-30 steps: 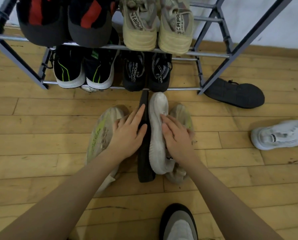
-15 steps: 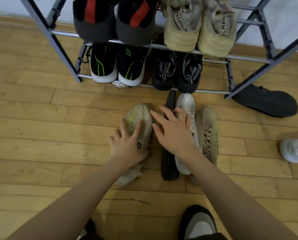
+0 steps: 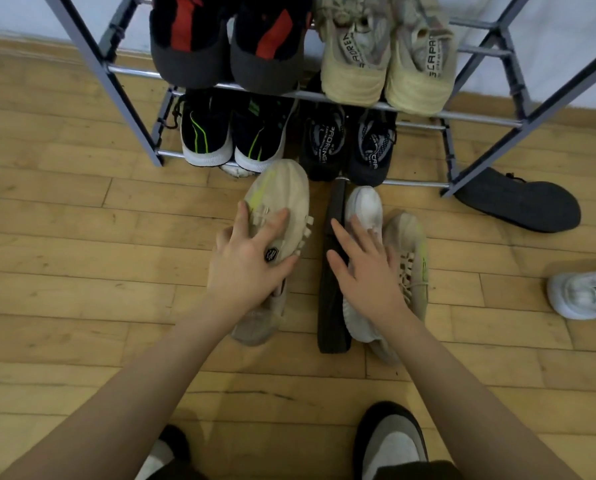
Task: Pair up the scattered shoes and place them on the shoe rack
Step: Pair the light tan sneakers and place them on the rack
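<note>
My left hand (image 3: 248, 265) grips a beige shoe with a yellow-green stripe (image 3: 282, 188); its toe points at the shoe rack (image 3: 462, 116) and lies close to the bottom bar. My right hand (image 3: 365, 271) rests with spread, fairly straight fingers on a white shoe (image 3: 364, 206) and on a black shoe lying on its side (image 3: 331, 313). The matching beige shoe (image 3: 414, 251) lies just right of the white one. The rack holds a black-and-red pair and a beige pair on the upper bars, and a black-green pair and a black-grey pair below.
A black shoe lies sole-up (image 3: 521, 202) by the rack's right leg. Another white shoe (image 3: 583, 294) sits at the right edge. My own feet (image 3: 390, 441) are at the bottom. The floor is wooden, and the rack's right end holds no shoes.
My left hand left the black shoe, took the left beige shoe and moved it forward toward the rack. My right hand stayed on the white shoe.
</note>
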Demonstrator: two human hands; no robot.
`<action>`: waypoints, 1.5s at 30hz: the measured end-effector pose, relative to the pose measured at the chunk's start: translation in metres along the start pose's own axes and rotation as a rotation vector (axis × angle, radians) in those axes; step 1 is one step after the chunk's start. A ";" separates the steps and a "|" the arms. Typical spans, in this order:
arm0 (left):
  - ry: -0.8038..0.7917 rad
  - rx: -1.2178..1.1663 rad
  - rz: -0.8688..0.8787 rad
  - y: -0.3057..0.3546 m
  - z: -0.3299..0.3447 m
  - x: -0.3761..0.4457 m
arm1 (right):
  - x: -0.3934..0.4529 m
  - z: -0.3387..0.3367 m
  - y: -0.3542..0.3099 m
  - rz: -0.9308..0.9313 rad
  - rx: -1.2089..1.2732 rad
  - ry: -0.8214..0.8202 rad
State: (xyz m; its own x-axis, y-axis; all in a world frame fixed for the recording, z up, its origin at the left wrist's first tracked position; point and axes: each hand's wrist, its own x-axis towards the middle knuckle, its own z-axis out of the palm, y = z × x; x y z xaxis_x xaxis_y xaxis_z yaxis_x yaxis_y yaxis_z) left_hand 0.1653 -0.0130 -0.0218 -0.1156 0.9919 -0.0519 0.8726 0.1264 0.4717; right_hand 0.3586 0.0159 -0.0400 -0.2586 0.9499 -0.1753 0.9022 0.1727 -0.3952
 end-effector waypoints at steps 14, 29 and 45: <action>-0.060 0.058 -0.029 0.027 -0.024 -0.001 | -0.002 -0.004 0.011 0.070 0.264 0.204; -0.214 0.381 0.270 0.101 0.048 0.021 | -0.065 0.022 0.083 0.289 0.097 -0.045; -0.358 0.554 0.518 0.062 0.019 -0.021 | -0.095 0.029 0.079 0.159 0.015 0.004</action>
State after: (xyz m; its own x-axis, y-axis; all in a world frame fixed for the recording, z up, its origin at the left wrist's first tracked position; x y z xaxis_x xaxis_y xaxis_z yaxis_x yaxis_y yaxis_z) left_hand 0.2310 -0.0253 -0.0078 0.4398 0.8572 -0.2681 0.8918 -0.4522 0.0173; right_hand 0.4446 -0.0682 -0.0813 -0.1113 0.9661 -0.2331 0.9263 0.0158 -0.3765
